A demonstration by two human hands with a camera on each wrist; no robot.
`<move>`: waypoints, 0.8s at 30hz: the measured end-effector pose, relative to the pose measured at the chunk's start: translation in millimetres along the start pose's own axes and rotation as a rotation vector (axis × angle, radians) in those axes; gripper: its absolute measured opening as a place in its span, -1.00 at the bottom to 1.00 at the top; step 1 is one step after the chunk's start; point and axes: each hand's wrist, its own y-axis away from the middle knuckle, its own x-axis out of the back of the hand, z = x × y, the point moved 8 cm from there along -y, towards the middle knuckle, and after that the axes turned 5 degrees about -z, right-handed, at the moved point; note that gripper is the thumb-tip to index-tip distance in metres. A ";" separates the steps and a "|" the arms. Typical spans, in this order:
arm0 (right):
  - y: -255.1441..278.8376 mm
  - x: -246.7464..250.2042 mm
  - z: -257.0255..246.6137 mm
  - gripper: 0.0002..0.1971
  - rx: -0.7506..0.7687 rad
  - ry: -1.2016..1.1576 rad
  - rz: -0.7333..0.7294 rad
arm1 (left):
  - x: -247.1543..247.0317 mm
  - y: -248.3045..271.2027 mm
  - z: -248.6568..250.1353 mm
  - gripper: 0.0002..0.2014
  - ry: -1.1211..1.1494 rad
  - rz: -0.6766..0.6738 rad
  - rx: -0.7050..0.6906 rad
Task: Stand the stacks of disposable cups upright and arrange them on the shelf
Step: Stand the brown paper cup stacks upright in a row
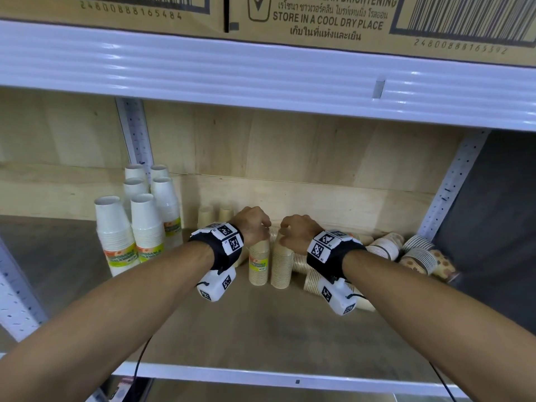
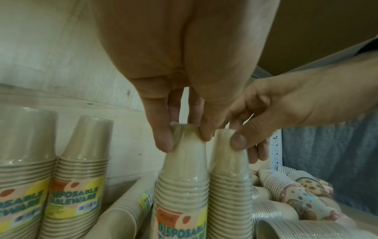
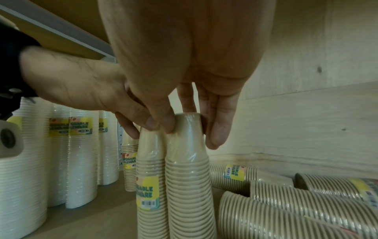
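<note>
Cup stacks, left to right. White stacks [image 1: 139, 227], wrapped in clear film with yellow-green labels, stand upright in a cluster at the left of the shelf [image 1: 275, 338]. Two tan stacks [image 1: 216, 214] stand upright behind, near the plywood back wall [image 1: 319, 158].

Centre: labelled tan stack [image 1: 258, 262], upright, narrow end up. Left hand [image 1: 253, 224] pinches its top; the left wrist view shows thumb and fingertips [image 2: 163, 142] clamped on the topmost cup base. Touching it on the right, plain tan stack [image 1: 282, 265], also upright. Right hand [image 1: 298, 232] pinches its top the same way, thumb one side, fingers the other.

Right: more tan stacks [image 3: 286, 207] lie on their sides, and patterned stacks [image 1: 423, 253] lie toppled at the far right near the upright post [image 1: 452, 184].

Handling, as judged: stacks look light, and tall for their footprint, so tippy. Film wrap is glossy and wrinkled, likely slippery; cups are thin paper, ribbed where rims nest, and would crush under a hard squeeze. A top pinch suits steadying an upright stack; for lifting a fallen one, a grip round the mid-body over the rim ridges should hold better.

Shapes: tapered cones, flat bases upward, wide rims on the shelf. Shelf board matt grey-brown; frame white metal. Cardboard cartons [image 1: 319, 18] sit on the tier above.
</note>
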 end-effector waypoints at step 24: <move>-17.4 0.3 -9.1 -0.80 -0.004 0.054 0.009 | 3.1 -0.7 3.8 -0.71 0.053 -0.022 0.026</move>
